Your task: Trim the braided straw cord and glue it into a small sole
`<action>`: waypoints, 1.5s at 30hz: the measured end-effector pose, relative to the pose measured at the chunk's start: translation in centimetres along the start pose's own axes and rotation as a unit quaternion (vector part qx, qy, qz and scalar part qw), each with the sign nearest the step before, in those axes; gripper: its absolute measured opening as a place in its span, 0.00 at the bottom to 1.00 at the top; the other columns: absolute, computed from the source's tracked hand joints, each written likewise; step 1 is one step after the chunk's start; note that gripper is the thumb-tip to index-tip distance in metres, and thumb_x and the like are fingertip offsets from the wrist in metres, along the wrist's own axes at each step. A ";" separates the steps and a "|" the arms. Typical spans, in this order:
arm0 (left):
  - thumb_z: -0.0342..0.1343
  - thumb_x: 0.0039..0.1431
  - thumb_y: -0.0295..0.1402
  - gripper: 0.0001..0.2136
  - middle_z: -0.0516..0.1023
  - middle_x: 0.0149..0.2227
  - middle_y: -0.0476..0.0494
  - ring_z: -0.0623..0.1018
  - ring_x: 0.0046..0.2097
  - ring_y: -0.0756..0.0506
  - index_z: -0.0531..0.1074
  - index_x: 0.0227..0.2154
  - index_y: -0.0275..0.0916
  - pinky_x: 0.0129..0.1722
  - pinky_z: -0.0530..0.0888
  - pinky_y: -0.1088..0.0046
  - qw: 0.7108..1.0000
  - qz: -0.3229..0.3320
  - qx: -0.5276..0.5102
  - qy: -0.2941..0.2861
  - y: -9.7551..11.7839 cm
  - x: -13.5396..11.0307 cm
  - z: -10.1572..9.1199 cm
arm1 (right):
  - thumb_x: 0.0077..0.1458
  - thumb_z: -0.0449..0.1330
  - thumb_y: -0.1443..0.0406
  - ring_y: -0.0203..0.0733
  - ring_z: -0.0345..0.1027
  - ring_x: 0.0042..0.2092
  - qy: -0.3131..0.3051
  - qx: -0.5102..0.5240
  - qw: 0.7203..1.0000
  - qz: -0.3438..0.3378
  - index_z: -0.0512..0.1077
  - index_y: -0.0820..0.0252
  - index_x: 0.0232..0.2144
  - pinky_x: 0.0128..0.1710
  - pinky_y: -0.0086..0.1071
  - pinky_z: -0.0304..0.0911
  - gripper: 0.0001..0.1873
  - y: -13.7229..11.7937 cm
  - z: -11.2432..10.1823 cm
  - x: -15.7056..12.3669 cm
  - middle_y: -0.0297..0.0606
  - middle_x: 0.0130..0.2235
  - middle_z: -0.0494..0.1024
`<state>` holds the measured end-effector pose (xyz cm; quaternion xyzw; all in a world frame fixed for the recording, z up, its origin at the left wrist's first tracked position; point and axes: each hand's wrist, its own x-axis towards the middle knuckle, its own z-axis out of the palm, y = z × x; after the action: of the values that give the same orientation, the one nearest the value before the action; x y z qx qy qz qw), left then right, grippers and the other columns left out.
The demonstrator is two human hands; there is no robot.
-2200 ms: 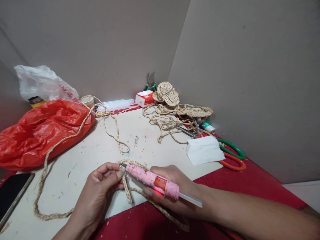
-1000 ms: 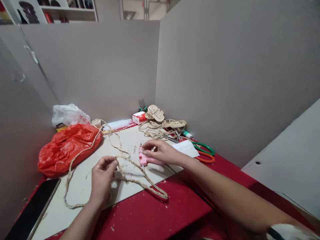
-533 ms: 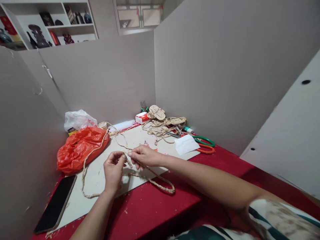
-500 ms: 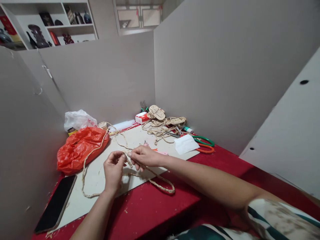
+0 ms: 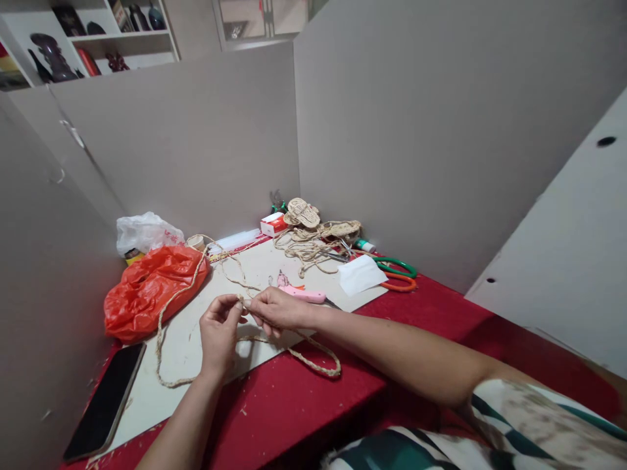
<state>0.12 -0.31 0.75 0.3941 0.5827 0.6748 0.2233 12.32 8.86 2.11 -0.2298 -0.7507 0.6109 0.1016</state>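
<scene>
Both of my hands pinch a braided straw rope [image 5: 313, 363] over a pale work board [image 5: 181, 346]. My left hand [image 5: 219, 329] grips the rope from the left. My right hand [image 5: 277, 311] meets it from the right, fingertips pressed on the same spot. The rope loops forward onto the red tablecloth [image 5: 343, 398] and trails left towards a red plastic bag [image 5: 147, 287]. A pink glue gun [image 5: 300, 293] lies on the board just behind my right hand.
A black phone [image 5: 104, 403] lies at the board's left edge. At the back are a white bag [image 5: 142, 232], glue sticks [image 5: 235, 239], a red box [image 5: 273, 223], woven straw pieces [image 5: 313, 225], white paper [image 5: 360, 274], and green and orange scissors [image 5: 399, 274]. Grey partitions enclose the desk.
My right hand put the glue gun down on the board, then came back to the rope. Both hands now pinch the rope together. The view has pulled back and up.
</scene>
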 end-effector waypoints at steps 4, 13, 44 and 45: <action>0.62 0.48 0.37 0.11 0.77 0.30 0.47 0.75 0.30 0.49 0.75 0.33 0.37 0.31 0.73 0.73 1.000 -0.011 -0.002 -0.020 0.0 0.0 -0.1 | 0.63 0.49 0.55 0.28 0.57 0.13 0.008 0.000 1.000 -0.005 0.63 0.63 0.20 0.15 0.21 0.55 0.24 0.2 -0.2 0.0 0.28 0.13 0.65; 0.64 0.50 0.40 0.12 0.75 0.25 0.51 0.73 0.27 0.52 0.74 0.31 0.37 0.33 0.71 0.75 0.999 -0.044 0.014 -0.025 -1.0 0.4 -0.3 | 0.64 0.47 0.54 0.28 0.58 0.14 -0.013 -0.030 0.999 -0.019 0.63 0.63 0.21 0.17 0.22 0.57 0.24 1.0 -0.7 0.3 0.28 0.14 0.65; 0.65 0.48 0.32 0.08 0.78 0.29 0.50 0.78 0.32 0.51 0.73 0.30 0.37 0.35 0.75 0.74 0.988 0.016 -0.134 0.076 0.3 2.0 -1.0 | 0.56 0.55 0.47 0.47 0.71 0.42 0.129 -0.232 0.955 -0.129 0.68 0.63 0.54 0.35 0.31 0.59 0.32 0.7 -1.7 -0.5 0.46 0.40 0.79; 0.65 0.48 0.32 0.08 0.78 0.29 0.50 0.78 0.32 0.51 0.72 0.30 0.37 0.36 0.75 0.74 0.988 0.017 -0.134 0.074 0.4 1.9 -0.9 | 0.54 0.57 0.48 0.45 0.71 0.42 0.140 -0.210 0.956 -0.148 0.65 0.63 0.56 0.36 0.30 0.59 0.34 0.8 -1.7 -0.4 0.45 0.39 0.79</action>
<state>-1.69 0.51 1.67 0.3198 0.4952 0.7775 0.2190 13.57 10.23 1.77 -0.2156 -0.8661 0.3792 0.2440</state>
